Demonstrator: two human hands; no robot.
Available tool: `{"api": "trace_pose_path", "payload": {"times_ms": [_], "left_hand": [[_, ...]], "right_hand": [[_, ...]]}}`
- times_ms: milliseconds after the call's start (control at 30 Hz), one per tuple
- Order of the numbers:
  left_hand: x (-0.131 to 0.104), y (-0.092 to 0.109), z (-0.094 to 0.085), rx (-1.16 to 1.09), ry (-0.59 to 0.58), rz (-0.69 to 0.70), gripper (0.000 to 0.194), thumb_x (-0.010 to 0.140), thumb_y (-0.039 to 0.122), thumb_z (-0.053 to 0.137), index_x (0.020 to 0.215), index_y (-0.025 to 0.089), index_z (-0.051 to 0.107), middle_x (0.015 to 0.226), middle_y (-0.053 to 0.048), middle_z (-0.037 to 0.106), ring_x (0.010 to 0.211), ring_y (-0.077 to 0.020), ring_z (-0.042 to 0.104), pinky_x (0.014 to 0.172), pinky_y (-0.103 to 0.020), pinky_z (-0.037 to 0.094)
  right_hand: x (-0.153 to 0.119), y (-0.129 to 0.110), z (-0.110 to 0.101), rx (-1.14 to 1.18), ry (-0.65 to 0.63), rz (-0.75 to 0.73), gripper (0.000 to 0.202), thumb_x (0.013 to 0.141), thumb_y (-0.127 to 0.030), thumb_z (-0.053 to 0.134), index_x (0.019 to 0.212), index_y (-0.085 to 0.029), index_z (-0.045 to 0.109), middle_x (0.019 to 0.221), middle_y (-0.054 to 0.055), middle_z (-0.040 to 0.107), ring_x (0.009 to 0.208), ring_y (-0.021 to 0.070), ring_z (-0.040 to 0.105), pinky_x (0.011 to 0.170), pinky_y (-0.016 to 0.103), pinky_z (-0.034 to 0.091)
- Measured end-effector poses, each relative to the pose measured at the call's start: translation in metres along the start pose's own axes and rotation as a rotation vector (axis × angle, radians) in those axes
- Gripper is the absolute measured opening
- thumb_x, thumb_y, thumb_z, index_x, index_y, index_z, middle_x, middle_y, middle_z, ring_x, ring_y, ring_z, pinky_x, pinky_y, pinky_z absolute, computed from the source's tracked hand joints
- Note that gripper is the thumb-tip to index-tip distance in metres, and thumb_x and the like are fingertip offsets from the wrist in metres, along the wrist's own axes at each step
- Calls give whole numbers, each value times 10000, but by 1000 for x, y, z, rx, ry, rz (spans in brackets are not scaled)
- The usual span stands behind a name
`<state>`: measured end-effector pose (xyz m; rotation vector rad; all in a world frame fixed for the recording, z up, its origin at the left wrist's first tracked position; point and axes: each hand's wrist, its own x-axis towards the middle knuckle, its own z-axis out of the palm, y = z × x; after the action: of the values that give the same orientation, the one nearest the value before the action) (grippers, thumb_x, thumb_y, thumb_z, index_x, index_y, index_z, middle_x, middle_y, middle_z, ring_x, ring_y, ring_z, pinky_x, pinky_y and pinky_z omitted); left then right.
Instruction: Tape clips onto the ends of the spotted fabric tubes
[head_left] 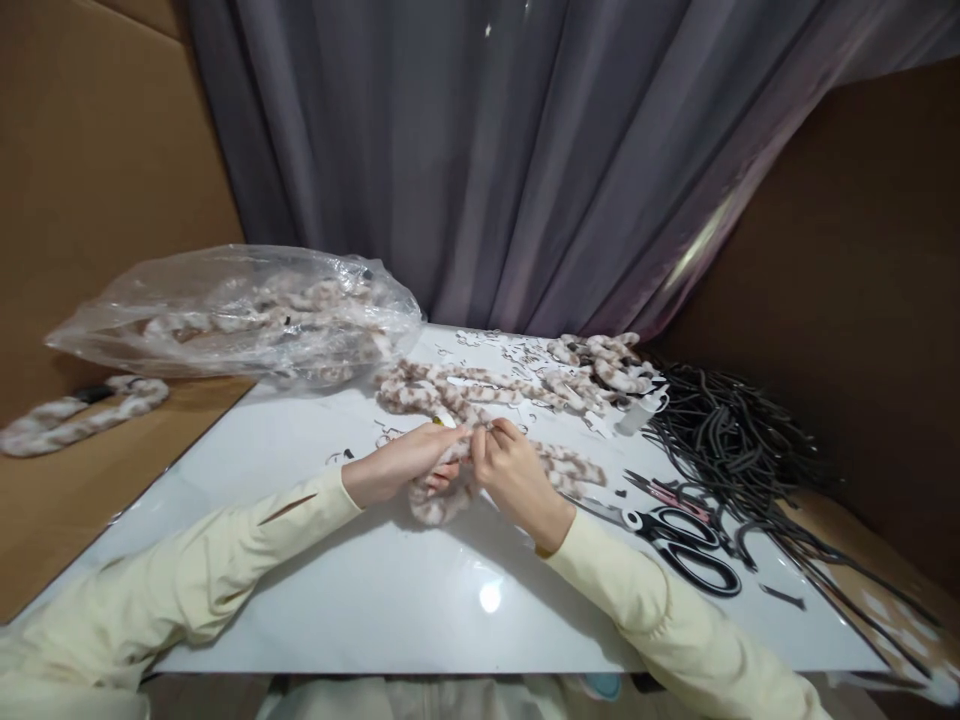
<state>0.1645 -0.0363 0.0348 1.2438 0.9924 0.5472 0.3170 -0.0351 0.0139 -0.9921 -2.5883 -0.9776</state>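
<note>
My left hand [431, 455] is wrapped round a fluffy white-and-brown plush strip [437, 505], whose curved end hangs below the fingers. Close beside it, my right hand [504, 462] pinches at the same strip near its upper end; whether a small part sits between those fingertips is hidden. More spotted plush strips [420, 385] lie just beyond my hands on the white table [420, 610]. Another plush piece [574, 468] rests behind my right hand.
Black-handled scissors [694, 550] and pink-handled pliers [675, 495] lie to the right, before a heap of black cords [735, 440]. A clear plastic bag [247, 310] of plush strips stands at back left. Small hooks [517, 350] are scattered near the grey curtain [420, 150].
</note>
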Motion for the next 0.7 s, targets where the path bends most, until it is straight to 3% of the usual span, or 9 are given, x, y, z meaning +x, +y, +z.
{"api": "trace_pose_path", "payload": {"times_ms": [100, 200, 300, 367, 433, 467, 533, 633, 700], "left_hand": [[-3, 5, -1, -42, -130, -31, 527, 819, 645, 336, 707, 160, 510, 468, 60, 346, 404, -80, 290, 435, -222, 260], [-4, 12, -4, -4, -142, 107, 487, 832, 593, 381, 657, 158, 510, 512, 46, 386, 456, -88, 364, 503, -234, 330], [-3, 16, -8, 136, -31, 231, 349, 798, 457, 517, 613, 164, 480, 575, 30, 453, 538, -102, 437, 585, -242, 376], [0, 11, -9, 208, 82, 245, 228, 776, 387, 552, 739, 163, 531, 692, -3, 548, 650, -140, 522, 653, -263, 416], [3, 3, -8, 307, 243, 294, 245, 775, 338, 556, 947, 166, 534, 918, -63, 602, 848, -196, 570, 774, -315, 447], [4, -3, -6, 385, 322, 370, 277, 780, 312, 551, 1012, 165, 516, 1031, -95, 588, 952, -218, 558, 846, -347, 440], [2, -13, 1, 594, 363, 595, 272, 833, 255, 480, 1091, 168, 488, 1156, -118, 547, 1091, -229, 501, 959, -402, 392], [-7, -27, 17, 926, 135, 975, 262, 875, 163, 396, 1112, 110, 496, 1191, -160, 537, 1148, -223, 466, 987, -396, 389], [-16, -35, 28, 1110, -61, 1197, 214, 857, 120, 399, 999, 82, 554, 1119, -182, 584, 1082, -230, 509, 932, -374, 433]], "right_hand": [[-2, 17, 6, 31, -57, 114, 192, 740, 23, 474, 633, -109, 564, 546, 70, 565, 510, 179, 503, 695, 313, 399], [-3, 35, 9, 71, -110, 246, 158, 762, -3, 467, 693, -85, 583, 553, 83, 585, 546, 187, 534, 755, 311, 393], [-5, 47, 10, 133, -159, 347, 147, 788, -58, 462, 760, -74, 605, 590, 96, 619, 609, 193, 568, 776, 293, 383], [-6, 53, 14, 178, -192, 434, 159, 787, -84, 466, 750, -89, 620, 599, 99, 634, 625, 194, 581, 745, 285, 381], [-9, 62, 20, 215, -216, 570, 191, 791, -102, 454, 728, -105, 634, 620, 111, 651, 628, 203, 592, 690, 289, 379], [-11, 69, 25, 235, -223, 650, 211, 799, -114, 445, 721, -110, 640, 636, 118, 659, 632, 210, 597, 663, 291, 378], [-17, 88, 34, 292, -233, 803, 254, 828, -150, 424, 713, -115, 648, 651, 114, 665, 638, 216, 605, 631, 292, 384], [-30, 119, 47, 424, -250, 985, 326, 899, -231, 407, 703, -116, 640, 631, 57, 646, 621, 178, 605, 631, 282, 434], [-41, 136, 56, 519, -253, 1082, 266, 911, -306, 464, 835, -112, 630, 769, 29, 647, 674, 142, 607, 652, 283, 484]]}}
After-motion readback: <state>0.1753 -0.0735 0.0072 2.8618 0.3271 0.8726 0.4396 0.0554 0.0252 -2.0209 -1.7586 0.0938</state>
